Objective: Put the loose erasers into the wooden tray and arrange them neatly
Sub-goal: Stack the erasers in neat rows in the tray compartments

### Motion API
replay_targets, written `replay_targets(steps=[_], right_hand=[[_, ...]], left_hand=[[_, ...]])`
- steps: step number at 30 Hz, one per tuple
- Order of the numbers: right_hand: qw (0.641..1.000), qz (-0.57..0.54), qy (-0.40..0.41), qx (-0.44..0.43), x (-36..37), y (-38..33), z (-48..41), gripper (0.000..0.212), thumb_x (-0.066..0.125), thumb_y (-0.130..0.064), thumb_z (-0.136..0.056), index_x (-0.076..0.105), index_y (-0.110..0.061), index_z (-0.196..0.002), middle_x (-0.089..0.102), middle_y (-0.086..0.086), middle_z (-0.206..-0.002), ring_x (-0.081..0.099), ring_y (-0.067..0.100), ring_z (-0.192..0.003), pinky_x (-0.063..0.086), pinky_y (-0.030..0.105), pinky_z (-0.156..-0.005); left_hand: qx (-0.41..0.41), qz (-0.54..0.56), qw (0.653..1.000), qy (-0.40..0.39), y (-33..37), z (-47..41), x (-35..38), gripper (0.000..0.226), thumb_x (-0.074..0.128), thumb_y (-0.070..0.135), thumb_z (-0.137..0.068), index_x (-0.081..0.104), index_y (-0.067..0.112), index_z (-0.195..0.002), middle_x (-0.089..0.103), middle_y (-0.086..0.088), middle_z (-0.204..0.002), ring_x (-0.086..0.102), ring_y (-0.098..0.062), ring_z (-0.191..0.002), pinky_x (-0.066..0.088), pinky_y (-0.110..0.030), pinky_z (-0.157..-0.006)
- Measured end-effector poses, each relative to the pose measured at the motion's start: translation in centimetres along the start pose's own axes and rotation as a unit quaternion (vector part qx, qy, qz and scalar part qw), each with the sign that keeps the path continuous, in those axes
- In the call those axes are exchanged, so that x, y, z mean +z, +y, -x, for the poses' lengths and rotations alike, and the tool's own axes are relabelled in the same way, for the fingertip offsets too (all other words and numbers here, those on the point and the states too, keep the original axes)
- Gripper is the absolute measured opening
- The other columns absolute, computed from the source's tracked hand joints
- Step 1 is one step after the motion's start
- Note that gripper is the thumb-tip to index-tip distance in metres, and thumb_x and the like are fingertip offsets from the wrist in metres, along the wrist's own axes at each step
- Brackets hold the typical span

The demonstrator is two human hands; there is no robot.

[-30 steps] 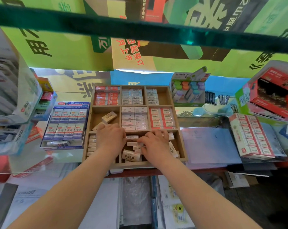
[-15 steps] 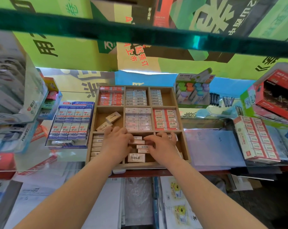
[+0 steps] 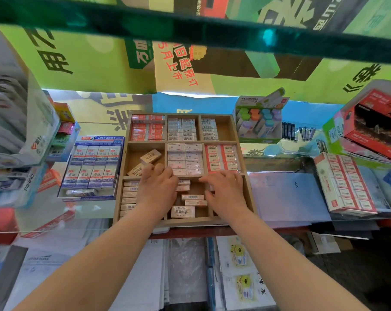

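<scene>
The wooden tray (image 3: pixel 250 198) has nine compartments and lies at the counter's front edge. Both hands are in its front middle compartment. My left hand (image 3: pixel 158 189) has its fingers bent down over the left end of a row of beige erasers (image 3: pixel 183 185); its fingertips are hidden. My right hand (image 3: pixel 226 191) lies fairly flat at the right side, fingers pointing left. Between the hands lie more beige erasers (image 3: pixel 193 199) and a flat one (image 3: pixel 182 212) at the front. Two loose erasers (image 3: pixel 150 156) lie askew in the middle left compartment.
Other compartments hold packed rows of erasers. A blue box of 2B erasers (image 3: pixel 93 167) stands left of the tray, a red and white box (image 3: pixel 344 182) to the right, and a highlighter box (image 3: pixel 259 120) at the back right. A dark shelf edge (image 3: pixel 190 30) runs overhead.
The front eraser that lay tilted now lies straight. My right hand has drawn a little to the right, uncovering erasers in the middle of the compartment. The left hand has stayed in place.
</scene>
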State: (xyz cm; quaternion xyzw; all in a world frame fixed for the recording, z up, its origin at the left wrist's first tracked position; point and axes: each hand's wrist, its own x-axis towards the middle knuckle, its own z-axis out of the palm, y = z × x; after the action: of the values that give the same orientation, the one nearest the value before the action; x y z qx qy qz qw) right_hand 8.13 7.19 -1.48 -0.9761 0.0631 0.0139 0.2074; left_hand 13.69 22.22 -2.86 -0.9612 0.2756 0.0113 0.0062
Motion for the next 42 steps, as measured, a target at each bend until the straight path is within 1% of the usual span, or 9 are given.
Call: replay_targets(steps=[8,14,22,26,29,32,36,38,42], right_hand=[[0.988,0.104,-0.11,-0.042,-0.7,0.4,0.1,0.036,0.056,-0.036,-0.083,0.053,-0.03,-0.118,0.034,0.001,-0.136,0.015,0.024,-0.129,0.007,0.04,-0.11],[0.958,0.241,-0.136,-0.076,0.4,-1.3,-0.5,0.024,0.057,-0.02,-0.083,0.056,-0.019,-0.107,0.0,0.012,-0.155,-0.018,0.036,-0.138,-0.023,0.048,-0.102],[0.97,0.213,-0.106,-0.043,1.3,-2.0,-1.3,0.023,0.054,-0.024,-0.084,0.057,-0.02,-0.107,0.031,0.011,-0.141,0.013,0.033,-0.134,0.001,0.051,-0.111],[0.974,0.19,-0.11,-0.049,1.5,-2.1,-1.1,0.032,0.055,-0.031,-0.084,0.054,-0.019,-0.113,0.026,0.008,-0.144,0.006,0.029,-0.136,-0.002,0.048,-0.111],[0.985,0.133,-0.111,-0.011,0.8,-2.1,-0.8,0.041,0.055,-0.031,-0.084,0.046,-0.021,-0.123,0.022,0.004,-0.148,0.006,0.027,-0.138,0.001,0.045,-0.113],[0.998,-0.05,-0.017,0.039,-0.5,-2.1,0.0,0.033,0.048,-0.014,-0.088,0.05,-0.018,-0.121,0.04,0.003,-0.14,0.027,0.019,-0.132,0.018,0.031,-0.111],[0.887,-0.384,-0.091,0.241,-1.6,-2.9,1.0,0.038,0.04,-0.004,-0.089,0.05,-0.015,-0.124,0.052,0.002,-0.13,0.046,0.016,-0.119,0.037,0.029,-0.101],[0.844,-0.427,-0.131,0.296,-1.3,-3.3,1.0,0.043,0.036,-0.002,-0.089,0.042,-0.013,-0.13,0.053,0.002,-0.126,0.048,0.017,-0.116,0.038,0.031,-0.101],[0.814,-0.458,-0.162,0.317,-1.2,-4.3,0.4,0.039,0.034,0.003,-0.089,0.044,-0.007,-0.125,0.049,-0.01,-0.079,0.046,0.003,-0.074,0.041,0.018,-0.075]], left_hand=[[-0.053,0.113,0.992,-0.029,-0.4,-0.4,-0.2,0.029,0.061,0.035,-0.078,0.053,0.027,-0.105,0.049,0.004,-0.118,0.034,-0.019,-0.118,0.013,-0.036,-0.101],[-0.132,0.285,0.949,0.002,-1.4,3.2,-1.0,0.04,0.061,0.029,-0.081,0.052,0.024,-0.119,0.048,0.002,-0.13,0.038,-0.02,-0.122,0.028,-0.037,-0.104],[-0.117,0.316,0.941,-0.026,-0.8,5.4,0.0,0.042,0.056,0.028,-0.084,0.047,0.022,-0.125,0.047,0.003,-0.134,0.039,-0.015,-0.124,0.029,-0.03,-0.104],[-0.106,0.27,0.957,-0.003,-0.6,4.3,-0.1,0.043,0.058,0.033,-0.083,0.048,0.024,-0.124,0.05,0.003,-0.131,0.039,-0.016,-0.122,0.026,-0.033,-0.106],[-0.064,0.239,0.968,-0.029,-0.4,3.0,-0.1,0.05,0.06,0.033,-0.081,0.044,0.023,-0.127,0.046,0.002,-0.135,0.032,-0.018,-0.128,0.018,-0.033,-0.11],[-0.043,0.21,0.976,-0.039,-0.5,2.1,0.0,0.052,0.061,0.031,-0.08,0.043,0.022,-0.128,0.045,0.003,-0.135,0.03,-0.017,-0.128,0.018,-0.032,-0.11],[-0.052,0.223,0.973,-0.034,-0.4,2.1,-0.1,0.049,0.061,0.027,-0.081,0.044,0.022,-0.127,0.045,0.003,-0.135,0.031,-0.016,-0.128,0.023,-0.031,-0.109],[-0.06,0.246,0.967,-0.03,-0.3,2.4,-0.2,0.049,0.062,0.026,-0.08,0.045,0.022,-0.126,0.044,0.002,-0.136,0.033,-0.017,-0.128,0.026,-0.031,-0.107],[-0.089,0.295,0.951,-0.024,-0.4,3.5,-0.2,0.052,0.062,0.025,-0.081,0.043,0.02,-0.129,0.039,0.002,-0.141,0.036,-0.017,-0.128,0.032,-0.032,-0.105]])
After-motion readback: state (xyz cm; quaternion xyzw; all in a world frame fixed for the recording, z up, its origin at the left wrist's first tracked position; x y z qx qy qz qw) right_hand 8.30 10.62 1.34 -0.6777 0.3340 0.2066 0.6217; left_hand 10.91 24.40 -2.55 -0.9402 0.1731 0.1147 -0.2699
